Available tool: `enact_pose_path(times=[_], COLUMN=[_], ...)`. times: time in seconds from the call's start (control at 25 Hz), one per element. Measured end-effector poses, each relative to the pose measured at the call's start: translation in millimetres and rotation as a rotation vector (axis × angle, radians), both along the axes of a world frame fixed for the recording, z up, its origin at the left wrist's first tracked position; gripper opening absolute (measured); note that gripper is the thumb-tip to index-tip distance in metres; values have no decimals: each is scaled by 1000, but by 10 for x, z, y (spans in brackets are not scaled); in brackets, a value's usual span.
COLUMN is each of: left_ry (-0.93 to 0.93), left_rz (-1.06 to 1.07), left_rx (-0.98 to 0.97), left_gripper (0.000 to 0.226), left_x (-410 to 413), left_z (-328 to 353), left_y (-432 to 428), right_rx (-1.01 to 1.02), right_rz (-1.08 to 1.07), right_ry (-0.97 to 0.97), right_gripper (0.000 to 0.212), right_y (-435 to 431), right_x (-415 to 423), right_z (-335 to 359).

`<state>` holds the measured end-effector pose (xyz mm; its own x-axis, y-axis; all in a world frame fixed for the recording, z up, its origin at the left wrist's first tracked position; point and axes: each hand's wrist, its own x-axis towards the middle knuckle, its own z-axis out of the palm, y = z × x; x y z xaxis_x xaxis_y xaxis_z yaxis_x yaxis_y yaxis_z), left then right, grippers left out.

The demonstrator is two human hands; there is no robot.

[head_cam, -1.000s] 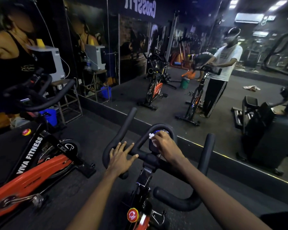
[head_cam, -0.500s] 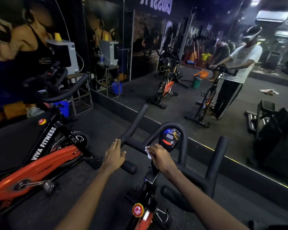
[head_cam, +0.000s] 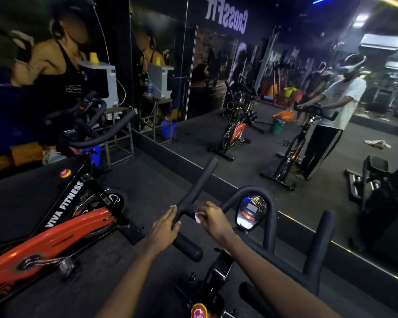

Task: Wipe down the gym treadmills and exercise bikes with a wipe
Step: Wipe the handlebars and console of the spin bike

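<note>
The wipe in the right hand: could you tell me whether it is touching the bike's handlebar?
Touching. The head view shows the right hand curled over the handlebar, with the white wipe pressed against the black bar and no gap between them.

Two exercise bikes point(head_cam: 55, 230) point(head_cam: 218, 278) stand here, with two hands point(head_cam: 164, 230) point(head_cam: 213, 220), one wipe point(head_cam: 198, 217) and one console point(head_cam: 251, 211).

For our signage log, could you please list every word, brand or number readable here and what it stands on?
"VIVA FITNESS": in white on the black frame tube of the orange exercise bike.
"CROSSFIT": white lettering seen reversed in the wall mirror.
Too blurred to read: round red sticker on that bike, a second red sticker on the near black bike, the oval black console screen.
</note>
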<state>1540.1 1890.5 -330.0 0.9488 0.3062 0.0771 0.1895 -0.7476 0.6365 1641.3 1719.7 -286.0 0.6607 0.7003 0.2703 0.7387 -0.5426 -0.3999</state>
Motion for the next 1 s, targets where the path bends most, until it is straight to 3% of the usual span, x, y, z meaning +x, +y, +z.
enact_pose_path(times=[0.2,0.56,0.8,1.0], left_ry=[-29,-73,-92,-80], left_rz=[-21,4,9,25], left_rx=[-67,-125,-135,-127], left_gripper=[64,64,64,62], left_x=[1,33,60,167], left_z=[-89,-198,-175,-91], left_y=[79,119,108,106], right_rx=[48,-183,-159,-268], right_rz=[-40,64,78,101], right_ry=[59,-73,-82,-161], right_gripper=[13,10,16,15], right_y=[468,617,579,627], right_x=[149,545,530,862], right_z=[-29,139,80,268])
